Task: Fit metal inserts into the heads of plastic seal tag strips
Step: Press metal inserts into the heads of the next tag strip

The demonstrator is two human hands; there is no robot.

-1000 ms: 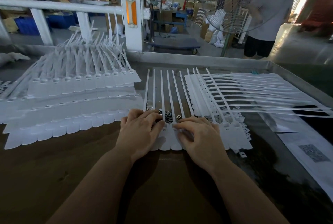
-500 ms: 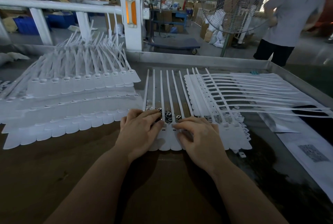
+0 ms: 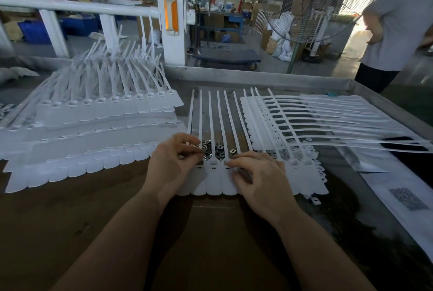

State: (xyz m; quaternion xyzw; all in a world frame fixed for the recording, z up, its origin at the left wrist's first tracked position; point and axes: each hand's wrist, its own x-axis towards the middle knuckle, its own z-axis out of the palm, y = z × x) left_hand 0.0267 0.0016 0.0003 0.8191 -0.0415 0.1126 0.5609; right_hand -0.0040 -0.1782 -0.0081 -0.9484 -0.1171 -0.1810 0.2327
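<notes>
metal inserts (image 3: 216,149) lie heaped just beyond both hands' curled fingers (image 3: 236,161).

SITE: factory floor | EVIDENCE: stacked seal tag strips (image 3: 98,122) at 10 o'clock on surface (image 3: 70,220); industrial fan (image 3: 311,2) at 1 o'clock; platform cart (image 3: 229,55), blue crates (image 3: 35,30) at 11 o'clock

The left hand (image 3: 174,161) covers the leftmost strip heads (image 3: 214,168); whether it pinches an insert is unclear. The bystander (image 3: 396,28) is cropped above the shoulders.

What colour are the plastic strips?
White; the plastic strips show clearly in the head view.
</notes>
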